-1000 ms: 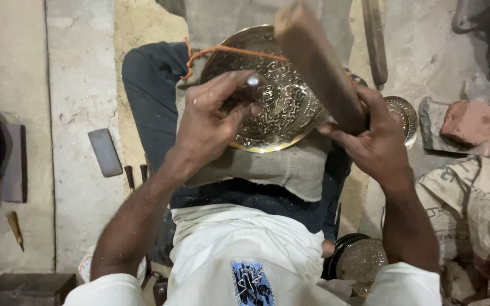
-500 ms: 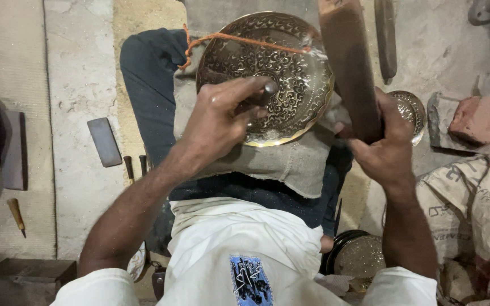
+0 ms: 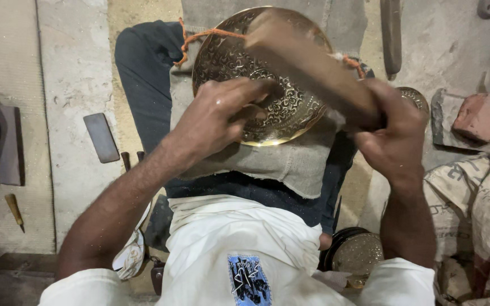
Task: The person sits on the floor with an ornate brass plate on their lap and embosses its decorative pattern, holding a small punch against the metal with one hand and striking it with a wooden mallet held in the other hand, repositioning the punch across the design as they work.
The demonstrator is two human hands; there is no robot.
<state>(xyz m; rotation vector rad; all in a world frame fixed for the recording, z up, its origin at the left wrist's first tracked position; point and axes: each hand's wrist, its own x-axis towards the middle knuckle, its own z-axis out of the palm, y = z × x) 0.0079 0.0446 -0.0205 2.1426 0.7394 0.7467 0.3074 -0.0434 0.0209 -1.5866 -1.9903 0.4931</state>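
Note:
A round engraved brass plate (image 3: 228,51) lies on a grey cloth pad (image 3: 290,164) across my lap, tied with an orange cord (image 3: 199,35). My left hand (image 3: 222,113) rests on the plate's lower middle, its fingers pinched around a thin metal punch that is mostly hidden. My right hand (image 3: 392,130) grips one end of a long wooden block (image 3: 307,68). The block slants across the plate, its far end just above my left fingers.
A dark flat stone (image 3: 100,136) and a wooden-handled tool (image 3: 13,209) lie on the floor at left. At right are a small brass dish (image 3: 412,99), bricks (image 3: 483,116) and sacks (image 3: 477,209). Another brass dish (image 3: 358,252) sits by my right thigh.
The wooden block was raised and pointing away; my right hand has swung it down and left over the plate toward my left fingers. My left hand stays on the plate.

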